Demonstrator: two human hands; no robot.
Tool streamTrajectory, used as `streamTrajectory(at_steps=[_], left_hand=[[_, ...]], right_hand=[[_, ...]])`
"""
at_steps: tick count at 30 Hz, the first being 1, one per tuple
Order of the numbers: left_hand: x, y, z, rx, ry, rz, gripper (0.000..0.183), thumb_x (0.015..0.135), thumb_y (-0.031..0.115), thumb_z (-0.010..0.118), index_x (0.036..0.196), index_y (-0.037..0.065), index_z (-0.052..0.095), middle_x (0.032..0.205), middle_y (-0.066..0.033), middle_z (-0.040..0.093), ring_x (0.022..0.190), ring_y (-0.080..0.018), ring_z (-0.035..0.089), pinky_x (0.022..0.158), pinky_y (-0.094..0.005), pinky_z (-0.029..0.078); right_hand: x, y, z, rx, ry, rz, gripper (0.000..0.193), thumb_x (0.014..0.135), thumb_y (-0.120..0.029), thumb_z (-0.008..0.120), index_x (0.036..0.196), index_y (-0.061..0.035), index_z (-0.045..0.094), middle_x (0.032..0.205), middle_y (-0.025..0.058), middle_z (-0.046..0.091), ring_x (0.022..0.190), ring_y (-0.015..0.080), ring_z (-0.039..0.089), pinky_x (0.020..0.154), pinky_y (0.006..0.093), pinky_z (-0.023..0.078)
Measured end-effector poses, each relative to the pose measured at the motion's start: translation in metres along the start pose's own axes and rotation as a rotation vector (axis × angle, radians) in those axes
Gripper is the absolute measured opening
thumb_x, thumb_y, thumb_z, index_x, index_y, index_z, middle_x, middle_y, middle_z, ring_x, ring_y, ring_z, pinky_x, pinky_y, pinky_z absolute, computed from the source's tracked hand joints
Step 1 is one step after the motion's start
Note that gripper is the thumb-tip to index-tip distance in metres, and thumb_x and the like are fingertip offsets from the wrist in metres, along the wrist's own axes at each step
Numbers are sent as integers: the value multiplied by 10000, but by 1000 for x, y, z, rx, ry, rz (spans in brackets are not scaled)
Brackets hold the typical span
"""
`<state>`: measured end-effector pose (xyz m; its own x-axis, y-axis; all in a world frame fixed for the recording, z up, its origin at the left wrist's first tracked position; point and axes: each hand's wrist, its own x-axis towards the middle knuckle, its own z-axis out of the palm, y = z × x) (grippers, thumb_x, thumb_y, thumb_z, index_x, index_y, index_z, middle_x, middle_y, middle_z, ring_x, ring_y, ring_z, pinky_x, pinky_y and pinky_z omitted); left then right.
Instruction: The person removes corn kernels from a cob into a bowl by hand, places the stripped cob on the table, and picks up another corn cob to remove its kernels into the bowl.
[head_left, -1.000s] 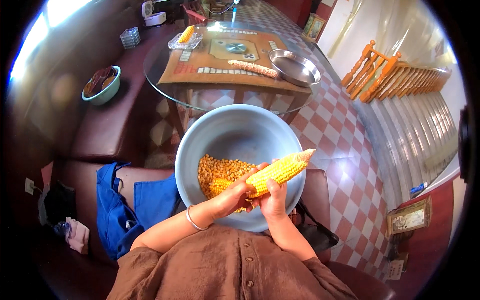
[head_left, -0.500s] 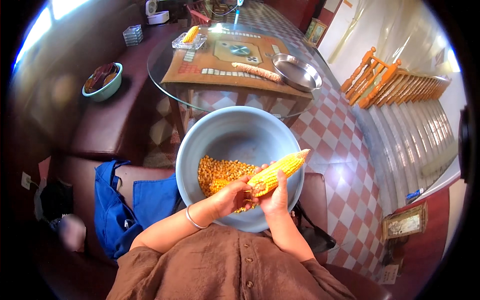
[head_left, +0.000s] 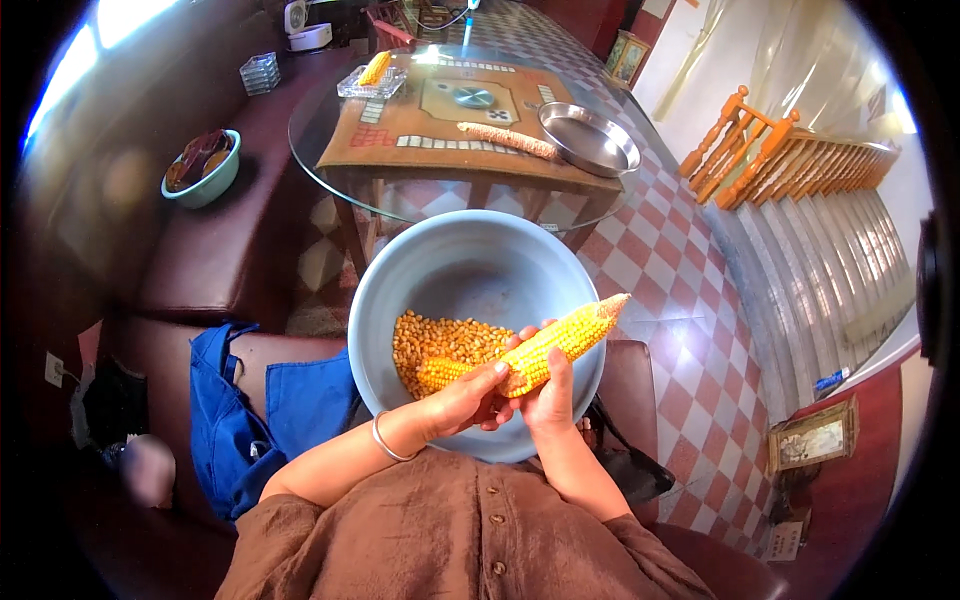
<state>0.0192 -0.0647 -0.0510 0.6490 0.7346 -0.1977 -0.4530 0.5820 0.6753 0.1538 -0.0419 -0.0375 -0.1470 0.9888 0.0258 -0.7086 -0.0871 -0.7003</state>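
Observation:
A yellow corn cob point(head_left: 565, 340) is held slanting over the grey-blue basin point(head_left: 385, 270), its pale tip up to the right. My right hand point(head_left: 548, 398) is closed around its lower part, with the thumb along the near side. At the lower end, my left hand point(head_left: 468, 398) is closed, its thumb pressed on the bare patch where kernels are gone. Loose corn kernels point(head_left: 455, 337) lie heaped in the basin's left half. Another piece of yellow corn point(head_left: 437, 373) rests on them, partly hidden by my left hand.
Beyond the basin stands a glass-topped table point(head_left: 310, 165) with a stripped cob point(head_left: 510, 140), a round metal pan point(head_left: 590, 140) and a corn cob point(head_left: 375, 68) on a glass dish. Blue cloth point(head_left: 310, 390) lies on the seat at left. A green bowl point(head_left: 205, 185) sits farther left.
My left thumb has shifted up against the cob's lower end, and the left hand has turned slightly. The cob has moved a little right. The whole view has shifted slightly.

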Motion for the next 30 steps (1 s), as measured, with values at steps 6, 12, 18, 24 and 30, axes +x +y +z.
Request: streamTrajectory(at_steps=[6,12,18,24,30], left_hand=[[-2,1,15,13,-6,71,471,868,542,380,1058,120,467,757,-30,469,613,-112,391,494,-230,263],[2,0,3,-195,-26,-50,377,852,387,371,1066,91,467,804,-63,507,635,-134,429,478,-233,296],[4,7,-10,-381,-127,-209,310,800,220,391,1028,36,492,843,-116,578,708,-202,549,473,-250,409],[3,7,-2,-392,28,-202,301,802,175,389,1040,18,482,833,-118,566,640,-178,491,446,-229,363],[4,6,-4,-259,47,-242,289,819,201,381,1029,41,499,813,-82,543,624,-154,477,430,-215,330]], right_hand=[[2,-4,2,-10,-85,-22,510,746,-344,652,1123,-123,388,956,68,494,909,220,502,803,349,453],[0,-3,5,-101,-32,-33,503,730,-283,647,1109,-88,380,917,86,504,874,212,519,773,341,458],[-7,-3,2,-474,-141,-160,468,709,-195,618,1082,-34,386,894,108,526,789,194,557,676,298,482],[-2,-2,3,-369,-54,11,374,746,-198,573,1038,2,450,843,97,562,737,160,554,663,272,471],[3,3,-7,-183,17,96,459,780,-295,581,1104,-31,391,884,115,528,804,207,552,687,301,480]])
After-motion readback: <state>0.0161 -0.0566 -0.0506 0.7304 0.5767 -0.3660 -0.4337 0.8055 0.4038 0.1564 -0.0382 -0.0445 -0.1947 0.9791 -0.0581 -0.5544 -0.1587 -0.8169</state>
